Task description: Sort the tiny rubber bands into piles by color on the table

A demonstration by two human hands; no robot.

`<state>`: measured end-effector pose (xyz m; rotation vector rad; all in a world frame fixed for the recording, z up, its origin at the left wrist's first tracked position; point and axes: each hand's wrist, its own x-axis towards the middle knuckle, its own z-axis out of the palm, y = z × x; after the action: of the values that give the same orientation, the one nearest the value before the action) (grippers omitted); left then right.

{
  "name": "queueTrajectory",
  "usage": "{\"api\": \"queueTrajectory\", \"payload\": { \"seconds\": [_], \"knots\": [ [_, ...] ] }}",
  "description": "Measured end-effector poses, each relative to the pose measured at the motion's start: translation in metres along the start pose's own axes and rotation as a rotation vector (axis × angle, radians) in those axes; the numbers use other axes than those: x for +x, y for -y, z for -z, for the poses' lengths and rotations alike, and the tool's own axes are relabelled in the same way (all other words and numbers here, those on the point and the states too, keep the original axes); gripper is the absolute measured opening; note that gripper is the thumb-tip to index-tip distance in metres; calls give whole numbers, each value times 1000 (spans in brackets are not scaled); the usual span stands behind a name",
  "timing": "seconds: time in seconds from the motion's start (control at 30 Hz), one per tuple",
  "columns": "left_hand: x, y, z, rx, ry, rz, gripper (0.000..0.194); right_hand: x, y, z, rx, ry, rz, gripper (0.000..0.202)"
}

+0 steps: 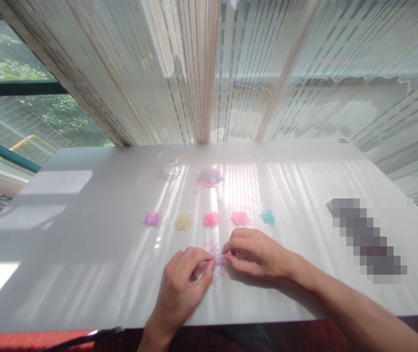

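Observation:
My left hand [187,276] and my right hand [256,254] meet near the front middle of the white table. Both have thumb and fingertips drawn together at a small loose pile of pale pink and purple bands [213,247]; what each pinches is too small to make out. Beyond my hands lies a row of small piles: purple [153,219], yellow [184,221], red-pink [211,219], pink [240,218] and teal [268,217]. Farther back is a larger mixed pile [209,178] of pink and teal bands.
A clear round container [172,168] stands at the back left of the mixed pile, and a clear round lid [263,154] lies near the back edge. A blurred-out dark object [370,239] is on the right. Striped curtains hang behind the white table [95,234].

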<state>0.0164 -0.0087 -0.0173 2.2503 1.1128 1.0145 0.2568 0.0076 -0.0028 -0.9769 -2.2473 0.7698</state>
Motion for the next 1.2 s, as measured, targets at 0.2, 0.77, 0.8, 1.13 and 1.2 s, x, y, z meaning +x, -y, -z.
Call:
{"api": "queueTrajectory", "payload": {
  "seconds": [0.2, 0.77, 0.8, 1.13, 1.2],
  "knots": [
    [-2, 0, 0, -13, -3, 0, 9, 0, 1, 0, 29, -17, 0, 15],
    [-1, -1, 0, -14, -5, -9, 11, 0, 0, 0, 17, -41, 56, 11],
    [-1, -1, 0, -13, -8, -8, 11, 0, 0, 0, 13, -43, 58, 11],
    [-1, -4, 2, -29, -73, 28, 9, 0, -1, 1, -19, -69, 72, 20],
    [-1, -3, 7, -11, -125, 71, 8, -1, -2, 2, -35, -46, 59, 21]
  ]
}}
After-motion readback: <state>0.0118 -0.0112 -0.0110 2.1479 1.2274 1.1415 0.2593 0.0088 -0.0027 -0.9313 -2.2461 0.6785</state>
